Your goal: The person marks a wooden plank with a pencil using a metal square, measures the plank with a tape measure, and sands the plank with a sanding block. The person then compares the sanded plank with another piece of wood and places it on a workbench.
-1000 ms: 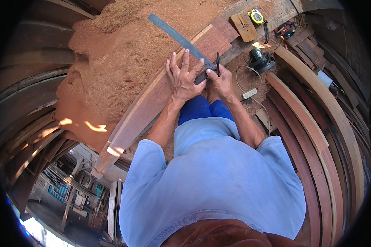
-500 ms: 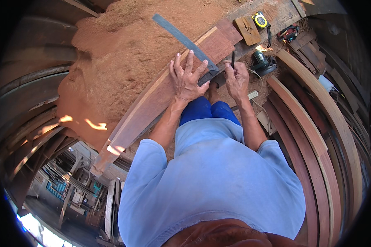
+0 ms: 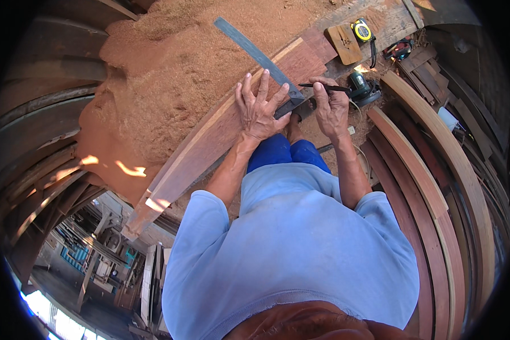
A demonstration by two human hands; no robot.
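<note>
Square, thin stiff metal, likely slick, laid across plank at upper centre; pinned flat near corner by spread left hand; right hand pinching pencil.

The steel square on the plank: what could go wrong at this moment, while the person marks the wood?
1. The left hand presses only the near end of the steel square; its long blade reaches out over the sawdust pile, so it might pivot and skew the line.
2. The right hand holds the pencil at the edge of the plank; a slip could carry the mark off the wood.
</note>
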